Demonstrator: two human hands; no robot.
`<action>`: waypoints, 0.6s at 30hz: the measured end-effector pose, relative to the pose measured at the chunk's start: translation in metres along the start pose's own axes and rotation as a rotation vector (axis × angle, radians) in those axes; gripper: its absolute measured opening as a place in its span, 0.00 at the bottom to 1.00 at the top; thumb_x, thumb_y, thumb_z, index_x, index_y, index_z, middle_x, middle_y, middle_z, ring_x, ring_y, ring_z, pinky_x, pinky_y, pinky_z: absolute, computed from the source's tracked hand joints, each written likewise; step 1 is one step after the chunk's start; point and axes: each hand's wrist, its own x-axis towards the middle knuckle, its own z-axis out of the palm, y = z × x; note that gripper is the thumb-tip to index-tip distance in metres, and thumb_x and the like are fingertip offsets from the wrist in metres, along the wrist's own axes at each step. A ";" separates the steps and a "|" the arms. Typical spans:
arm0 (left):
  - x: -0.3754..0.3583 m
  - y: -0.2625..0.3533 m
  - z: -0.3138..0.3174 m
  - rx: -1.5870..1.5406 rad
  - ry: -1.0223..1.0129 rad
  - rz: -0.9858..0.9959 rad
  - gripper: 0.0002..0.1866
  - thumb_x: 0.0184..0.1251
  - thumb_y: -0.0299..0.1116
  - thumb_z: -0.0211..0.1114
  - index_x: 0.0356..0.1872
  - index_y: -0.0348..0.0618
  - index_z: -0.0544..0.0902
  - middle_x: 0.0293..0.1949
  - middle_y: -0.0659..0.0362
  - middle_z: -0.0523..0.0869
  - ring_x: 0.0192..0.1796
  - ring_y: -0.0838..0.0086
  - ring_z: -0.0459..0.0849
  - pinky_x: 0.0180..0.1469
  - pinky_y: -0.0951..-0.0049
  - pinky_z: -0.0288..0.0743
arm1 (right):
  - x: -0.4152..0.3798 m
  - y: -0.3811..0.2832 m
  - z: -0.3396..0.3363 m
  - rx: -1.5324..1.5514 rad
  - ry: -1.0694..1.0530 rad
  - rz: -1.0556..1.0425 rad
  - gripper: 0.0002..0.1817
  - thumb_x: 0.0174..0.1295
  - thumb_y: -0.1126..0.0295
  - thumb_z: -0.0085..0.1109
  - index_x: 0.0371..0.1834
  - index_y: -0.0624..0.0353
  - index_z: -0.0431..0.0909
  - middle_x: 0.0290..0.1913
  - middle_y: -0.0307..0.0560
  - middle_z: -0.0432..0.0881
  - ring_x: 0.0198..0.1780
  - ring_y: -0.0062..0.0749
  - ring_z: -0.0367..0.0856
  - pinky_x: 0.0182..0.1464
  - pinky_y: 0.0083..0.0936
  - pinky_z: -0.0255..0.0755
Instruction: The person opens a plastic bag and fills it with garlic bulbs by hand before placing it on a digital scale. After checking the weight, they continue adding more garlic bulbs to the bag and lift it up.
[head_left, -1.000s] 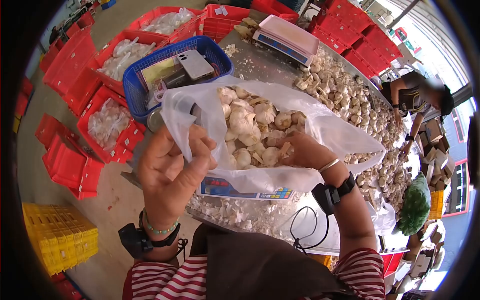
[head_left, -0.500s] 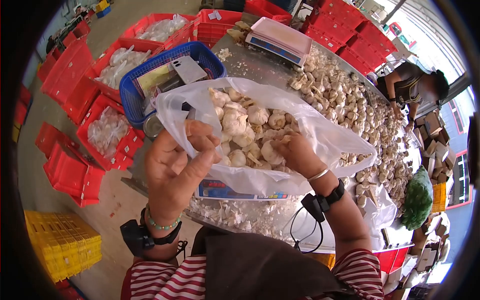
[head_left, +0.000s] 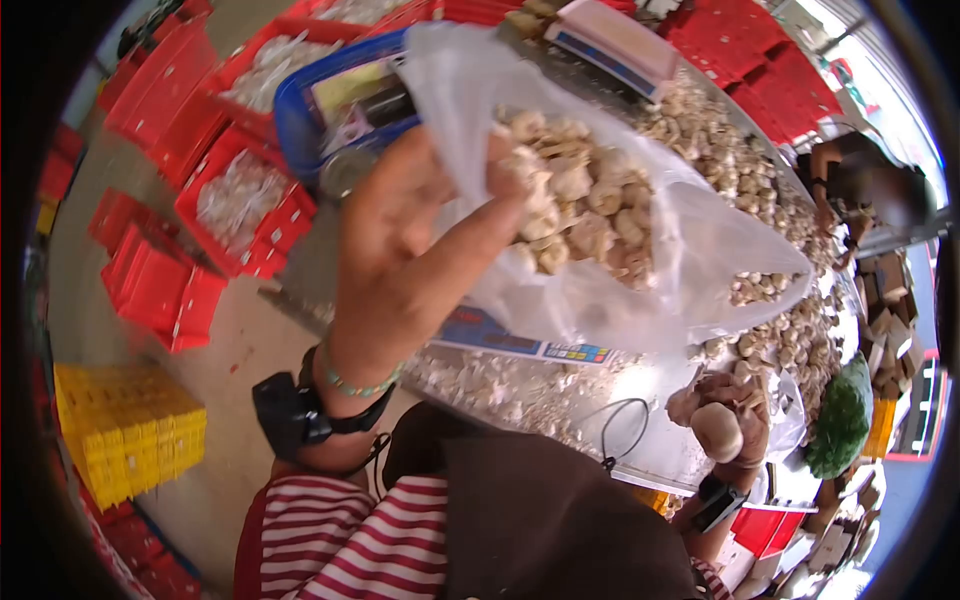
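A translucent white plastic bag [head_left: 590, 315] full of garlic bulbs [head_left: 575, 185] rests on a scale [head_left: 490, 335] with a blue front, its mouth gaping upward. My left hand [head_left: 400, 240] is closed on the bag's left rim, thumb over the edge; motion blurs it a little. Away from the bag, my right hand [head_left: 755, 430] is at the table's near right edge, fingers curled round several garlic bulbs, with one pale bulb [head_left: 717, 432] facing me. Dry garlic skins litter the metal table [head_left: 650, 385] below the scale.
Loose garlic [head_left: 740, 185] spreads along the table's right side, where a co-worker [head_left: 865, 180] bends over it. Another scale [head_left: 610, 45] stands at the back. Around are a blue basket [head_left: 292, 120], red crates [head_left: 245, 245], yellow crates [head_left: 130, 430] and a green net bag [head_left: 842, 420].
My right hand has left the inside of the bag and swung right and toward me, now with garlic in it. My left hand still grips the rim; the whole view has shifted.
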 end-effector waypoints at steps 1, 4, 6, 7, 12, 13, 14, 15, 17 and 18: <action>0.003 -0.002 0.000 0.005 -0.030 0.032 0.19 0.63 0.24 0.61 0.55 0.33 0.73 0.44 0.54 0.83 0.51 0.70 0.81 0.59 0.68 0.70 | -0.005 0.012 -0.016 -0.200 0.002 0.048 0.16 0.63 0.61 0.57 0.46 0.62 0.81 0.46 0.59 0.81 0.49 0.48 0.79 0.49 0.44 0.76; 0.005 -0.005 -0.001 -0.016 -0.056 0.042 0.19 0.63 0.23 0.61 0.55 0.34 0.74 0.43 0.56 0.83 0.50 0.72 0.82 0.57 0.71 0.71 | -0.035 0.067 -0.064 -1.163 0.149 0.094 0.17 0.69 0.63 0.51 0.51 0.66 0.78 0.44 0.46 0.81 0.46 0.29 0.79 0.39 0.28 0.80; 0.007 -0.006 -0.003 0.002 -0.106 0.070 0.19 0.64 0.22 0.62 0.56 0.35 0.73 0.43 0.57 0.83 0.50 0.73 0.82 0.56 0.72 0.72 | -0.048 0.107 -0.101 -0.904 0.390 0.177 0.18 0.68 0.62 0.53 0.54 0.64 0.76 0.47 0.46 0.79 0.47 0.29 0.79 0.38 0.26 0.80; 0.007 -0.006 -0.001 -0.001 -0.112 0.072 0.19 0.64 0.22 0.62 0.56 0.35 0.73 0.43 0.57 0.83 0.50 0.73 0.82 0.56 0.72 0.72 | -0.056 0.121 -0.117 -0.637 0.624 0.257 0.20 0.68 0.62 0.54 0.57 0.63 0.75 0.51 0.45 0.78 0.49 0.28 0.78 0.37 0.25 0.81; 0.005 -0.007 -0.003 0.002 -0.114 0.143 0.22 0.61 0.22 0.64 0.57 0.34 0.72 0.45 0.57 0.82 0.53 0.72 0.79 0.58 0.69 0.70 | -0.031 0.080 -0.101 -0.496 0.818 0.276 0.27 0.66 0.62 0.56 0.67 0.53 0.66 0.64 0.42 0.69 0.57 0.28 0.72 0.43 0.26 0.78; 0.006 -0.005 -0.002 0.003 -0.117 0.146 0.22 0.61 0.22 0.64 0.57 0.34 0.72 0.45 0.57 0.82 0.53 0.72 0.79 0.58 0.69 0.70 | -0.019 0.055 -0.084 -0.536 0.792 0.315 0.23 0.66 0.70 0.56 0.64 0.61 0.69 0.62 0.48 0.73 0.56 0.30 0.74 0.49 0.27 0.73; 0.005 -0.002 -0.001 -0.034 -0.083 0.118 0.19 0.59 0.22 0.66 0.52 0.35 0.74 0.43 0.59 0.82 0.50 0.76 0.78 0.56 0.71 0.69 | -0.013 0.041 -0.078 -0.558 0.682 0.222 0.21 0.66 0.67 0.56 0.62 0.62 0.71 0.55 0.44 0.77 0.51 0.26 0.76 0.46 0.23 0.73; 0.006 0.000 0.001 -0.073 -0.050 0.089 0.16 0.57 0.22 0.68 0.46 0.37 0.76 0.41 0.62 0.82 0.47 0.79 0.77 0.54 0.74 0.68 | -0.008 0.028 -0.073 -0.580 0.574 0.130 0.20 0.66 0.65 0.56 0.59 0.62 0.74 0.48 0.40 0.80 0.46 0.23 0.77 0.43 0.19 0.73; 0.006 -0.001 0.001 -0.069 -0.059 0.082 0.16 0.58 0.21 0.68 0.47 0.37 0.76 0.41 0.62 0.82 0.47 0.79 0.78 0.54 0.75 0.69 | 0.002 0.001 -0.054 -0.533 0.529 0.006 0.16 0.67 0.67 0.55 0.53 0.65 0.77 0.41 0.41 0.82 0.42 0.22 0.77 0.45 0.18 0.72; 0.006 -0.001 0.001 -0.061 -0.065 0.075 0.16 0.58 0.21 0.67 0.48 0.37 0.76 0.41 0.62 0.82 0.47 0.79 0.78 0.53 0.76 0.69 | 0.012 -0.015 -0.035 -0.570 0.548 -0.098 0.13 0.66 0.69 0.55 0.50 0.65 0.78 0.41 0.42 0.82 0.41 0.23 0.77 0.45 0.20 0.72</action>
